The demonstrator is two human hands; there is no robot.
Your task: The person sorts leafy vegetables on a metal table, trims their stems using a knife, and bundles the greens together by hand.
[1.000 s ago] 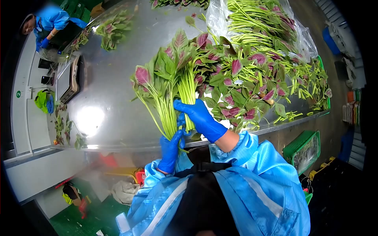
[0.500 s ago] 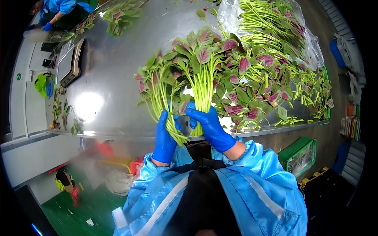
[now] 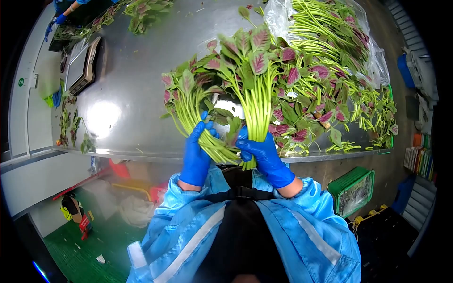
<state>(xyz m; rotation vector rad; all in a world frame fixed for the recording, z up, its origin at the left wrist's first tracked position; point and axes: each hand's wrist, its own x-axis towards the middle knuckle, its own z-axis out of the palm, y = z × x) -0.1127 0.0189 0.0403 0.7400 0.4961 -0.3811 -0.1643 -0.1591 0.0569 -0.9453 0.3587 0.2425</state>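
Note:
My left hand (image 3: 197, 153), in a blue glove, is closed around a bunch of amaranth greens (image 3: 191, 113) whose stems slant down to the right. Upright in my right hand (image 3: 265, 155), also blue-gloved, is a second amaranth bunch (image 3: 257, 106) with green stems and purple-centred leaves. The stem ends of both bunches come close together between my hands, above the table's front edge. Beside my right hand lies a loose pile of amaranth (image 3: 297, 111) with leaves and cut stems.
On the steel table (image 3: 141, 85), a clear plastic bag (image 3: 278, 21) lies with long-stemmed amaranth (image 3: 325, 33). A scale (image 3: 84, 66) stands at left. Another person's gloved hand (image 3: 60, 19) shows at the far left. A green crate (image 3: 351, 191) sits below the table's right side.
My right hand has moved right with its bunch. The left bunch now leans more, its stem ends pointing further right. The other person's hand has shifted up at the view's edge.

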